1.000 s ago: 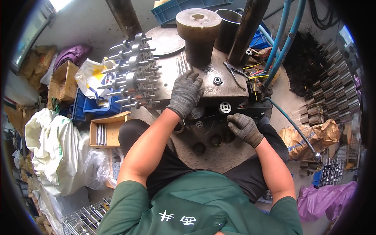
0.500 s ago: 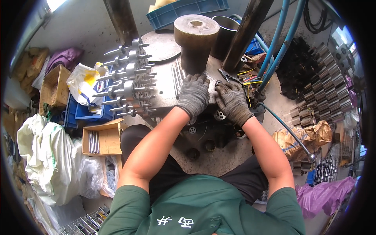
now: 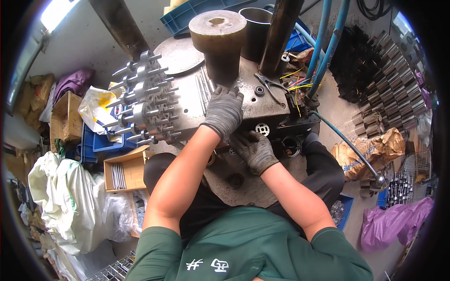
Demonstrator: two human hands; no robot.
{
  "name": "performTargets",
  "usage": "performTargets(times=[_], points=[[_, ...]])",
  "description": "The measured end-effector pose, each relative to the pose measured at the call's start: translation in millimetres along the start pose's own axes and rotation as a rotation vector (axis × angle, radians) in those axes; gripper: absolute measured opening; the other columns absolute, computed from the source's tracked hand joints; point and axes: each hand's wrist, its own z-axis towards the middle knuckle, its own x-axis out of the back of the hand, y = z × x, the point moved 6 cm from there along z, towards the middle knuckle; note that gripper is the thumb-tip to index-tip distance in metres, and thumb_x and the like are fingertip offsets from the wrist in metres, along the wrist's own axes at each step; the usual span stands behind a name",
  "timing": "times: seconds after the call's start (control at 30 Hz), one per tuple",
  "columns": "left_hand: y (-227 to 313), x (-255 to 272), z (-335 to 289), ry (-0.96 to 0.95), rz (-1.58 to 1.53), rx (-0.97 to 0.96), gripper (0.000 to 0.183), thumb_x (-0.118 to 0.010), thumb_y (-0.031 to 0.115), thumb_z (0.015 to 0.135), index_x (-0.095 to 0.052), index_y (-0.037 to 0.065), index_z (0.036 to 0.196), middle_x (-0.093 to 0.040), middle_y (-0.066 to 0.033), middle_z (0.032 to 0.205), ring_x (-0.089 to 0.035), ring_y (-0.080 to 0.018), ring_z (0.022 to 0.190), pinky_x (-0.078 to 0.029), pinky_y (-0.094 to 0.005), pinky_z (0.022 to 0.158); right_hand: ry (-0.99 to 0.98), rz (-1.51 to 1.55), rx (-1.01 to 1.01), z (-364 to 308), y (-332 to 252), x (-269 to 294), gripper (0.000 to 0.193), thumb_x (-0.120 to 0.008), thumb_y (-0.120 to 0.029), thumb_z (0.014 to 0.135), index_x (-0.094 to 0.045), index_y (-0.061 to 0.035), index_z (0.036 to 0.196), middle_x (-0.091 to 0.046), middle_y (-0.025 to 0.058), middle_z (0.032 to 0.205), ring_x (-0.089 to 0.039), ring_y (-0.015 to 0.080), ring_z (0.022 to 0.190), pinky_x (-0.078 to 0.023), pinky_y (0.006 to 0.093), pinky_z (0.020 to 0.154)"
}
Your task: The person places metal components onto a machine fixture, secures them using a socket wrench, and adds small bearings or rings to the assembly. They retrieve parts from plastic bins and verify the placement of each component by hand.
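Note:
My left hand, in a grey work glove, lies on the steel press table with its fingers stretched toward the foot of a thick steel ram. Nothing shows in its grip. Just below the table's front edge is my right hand, also gloved, its fingers reaching left beneath my left wrist; the fingertips fade into shadow. A round metal disc with holes sits beside it. Thin rods lie left of my left hand. Pliers and a small dark ring rest on the table's right part.
Shafts with round discs are stacked at the table's left edge. Blue hoses and loose coloured wires hang at the right. A lever with a ball end juts out there. An open carton of rods stands left of my knee.
My right hand has left the tabletop near the pliers and moved down and left, below the front edge. My left hand stays by the ram's foot. The view has shifted slightly.

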Motion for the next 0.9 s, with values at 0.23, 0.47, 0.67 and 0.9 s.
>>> performTargets(times=[0.23, 0.47, 0.67, 0.9], points=[[22.1, 4.9, -38.1, 0.046, -0.022, -0.123, 0.045, -0.063, 0.018, 0.086, -0.062, 0.008, 0.130, -0.058, -0.0108, 0.140, -0.050, -0.0266, 0.136, -0.028, -0.0484, 0.122, -0.168, 0.505, -0.289, 28.1, 22.9, -22.4, 0.045, -0.041, -0.033, 0.104, -0.052, -0.0078, 0.140, -0.052, 0.0178, 0.147, -0.048, 0.0349, 0.136, -0.037, 0.0508, 0.117], [40.8, 9.4, -67.0, -0.016, -0.205, -0.193, 0.032, -0.064, 0.014, 0.083, -0.070, 0.009, 0.114, -0.065, -0.0090, 0.127, -0.056, -0.0276, 0.126, -0.032, -0.0473, 0.119, -0.037, 0.183, -0.022, 29.2, 7.5, -19.8, 0.037, -0.044, -0.027, 0.103, -0.058, -0.0087, 0.131, -0.062, 0.0157, 0.132, -0.059, 0.0263, 0.122, -0.046, 0.0424, 0.110], [15.8, 24.2, -62.4, 0.319, -0.267, -0.107, 0.036, -0.060, 0.002, 0.079, -0.070, 0.008, 0.114, -0.067, -0.0128, 0.122, -0.056, -0.0360, 0.123, -0.040, -0.0491, 0.108, -0.059, 0.356, -0.002, 44.2, 8.2, -11.6, 0.031, -0.049, -0.023, 0.102, -0.059, -0.0041, 0.124, -0.064, 0.0144, 0.121, -0.059, 0.0319, 0.118, -0.048, 0.0500, 0.108], [8.1, 4.6, -52.2, 0.259, -0.112, -0.022, 0.034, -0.063, 0.014, 0.087, -0.069, 0.011, 0.120, -0.067, -0.0109, 0.124, -0.053, -0.0343, 0.129, -0.031, -0.0513, 0.114, 0.007, 0.388, -0.070, 31.1, 13.4, -17.2, 0.031, -0.051, -0.023, 0.101, -0.055, -0.0020, 0.123, -0.058, 0.0167, 0.126, -0.057, 0.0349, 0.121, -0.047, 0.0523, 0.110]])
